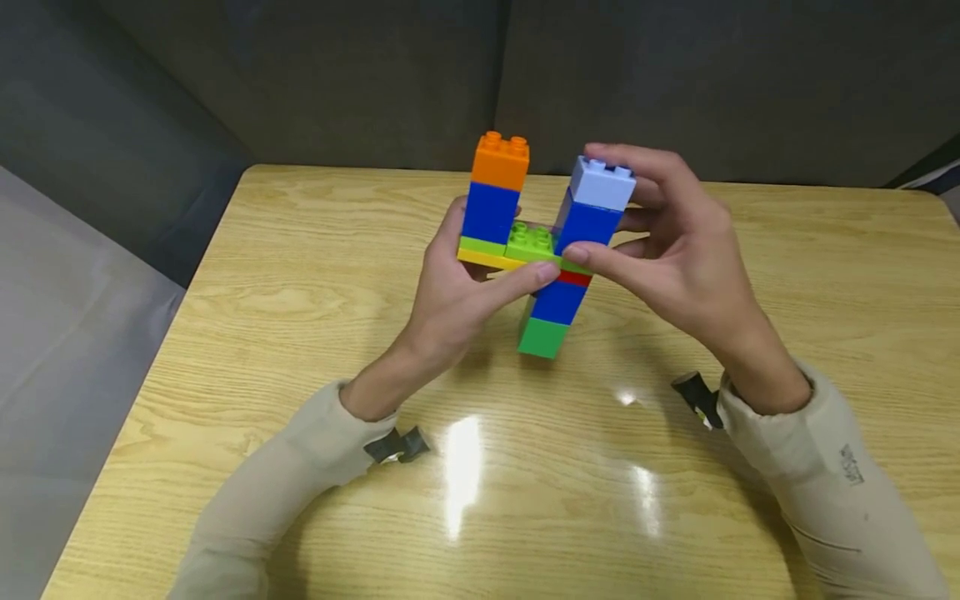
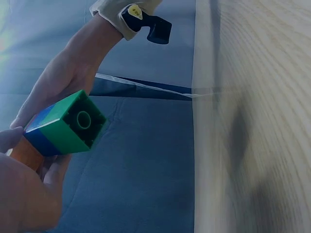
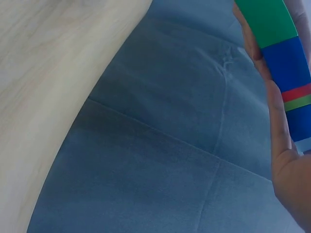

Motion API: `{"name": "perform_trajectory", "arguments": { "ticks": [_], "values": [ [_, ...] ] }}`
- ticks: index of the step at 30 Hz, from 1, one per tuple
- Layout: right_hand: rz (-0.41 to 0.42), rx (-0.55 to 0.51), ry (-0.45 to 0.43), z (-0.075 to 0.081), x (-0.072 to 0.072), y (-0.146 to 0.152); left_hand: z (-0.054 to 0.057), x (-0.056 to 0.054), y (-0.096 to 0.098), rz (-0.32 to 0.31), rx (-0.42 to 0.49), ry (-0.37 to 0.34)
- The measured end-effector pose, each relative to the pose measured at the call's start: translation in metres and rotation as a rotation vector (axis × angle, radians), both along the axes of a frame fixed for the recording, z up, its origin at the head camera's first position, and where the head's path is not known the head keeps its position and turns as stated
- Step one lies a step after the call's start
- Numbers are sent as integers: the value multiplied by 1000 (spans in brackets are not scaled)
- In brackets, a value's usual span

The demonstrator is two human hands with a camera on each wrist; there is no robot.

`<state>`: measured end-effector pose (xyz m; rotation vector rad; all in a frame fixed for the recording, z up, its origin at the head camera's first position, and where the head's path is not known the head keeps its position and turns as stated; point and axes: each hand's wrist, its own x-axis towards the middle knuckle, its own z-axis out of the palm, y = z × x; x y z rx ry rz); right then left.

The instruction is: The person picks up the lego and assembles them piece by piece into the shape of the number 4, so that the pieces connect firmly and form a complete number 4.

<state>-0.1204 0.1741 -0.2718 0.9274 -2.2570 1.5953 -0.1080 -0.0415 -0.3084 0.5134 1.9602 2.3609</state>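
Both hands hold a toy brick structure (image 1: 532, 242) up over the table. An orange brick (image 1: 498, 162) tops a blue one on its left tower; a light blue brick (image 1: 602, 183) tops another blue one on its right tower. Between them lies a lime green studded brick (image 1: 530, 242), with a yellow strip below. A red layer, a blue brick and a green brick (image 2: 77, 124) form the leg hanging down, its hollow underside facing the left wrist view. My left hand (image 1: 453, 304) grips the middle layer, thumb across its front. My right hand (image 1: 686, 246) grips the right tower between thumb and fingers.
The wooden table (image 1: 300, 333) lies below the hands, with bright reflections near its middle. Dark grey cloth (image 1: 375, 83) hangs behind its far edge. Small black devices sit at both cuffs, one at the left sleeve (image 1: 300, 458) and one at the right sleeve (image 1: 817, 467).
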Motion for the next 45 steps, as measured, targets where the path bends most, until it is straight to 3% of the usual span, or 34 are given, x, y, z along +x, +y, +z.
{"name": "perform_trajectory", "arguments": {
  "ticks": [6, 9, 11, 13, 15, 18, 19, 21, 24, 29, 32, 36, 40, 43, 45],
  "values": [
    [-20, -32, 5, -3, -1, 2, -2, -1, 2, -19, 9, -1],
    [12, -137, -48, -4, -2, 4, -1, -3, 1, -73, -10, 10],
    [37, -236, -98, -4, -2, 7, 2, -6, -1, -123, -43, 62],
    [52, -289, -137, -2, -1, 13, 4, -11, -6, -150, -125, 216],
    [44, -271, -145, 0, 0, 19, 6, -18, -11, -139, -229, 451],
    [33, -187, -155, 2, 2, 24, 11, -31, -17, -27, -414, 822],
    [30, -165, -165, 1, 3, 25, 13, -33, -17, -7, -453, 899],
    [32, -150, -191, 0, 5, 24, 16, -35, -17, 18, -535, 983],
    [40, -138, -224, -2, 8, 22, 16, -33, -18, 30, -603, 999],
    [68, -112, -233, -2, 10, 22, 15, -30, -19, 70, -644, 1003],
    [108, -59, -235, -3, 10, 24, 12, -32, -19, 79, -672, 954],
    [142, 131, -212, -8, 9, 28, 2, -37, -19, 103, -732, 875],
    [184, 336, -155, -19, 8, 31, -10, -41, -19, 68, -762, 813],
    [220, 422, -113, -26, 8, 34, -16, -42, -18, 19, -772, 761],
    [228, 426, -132, -29, 7, 35, -20, -42, -17, -3, -781, 726]
  ]
}}
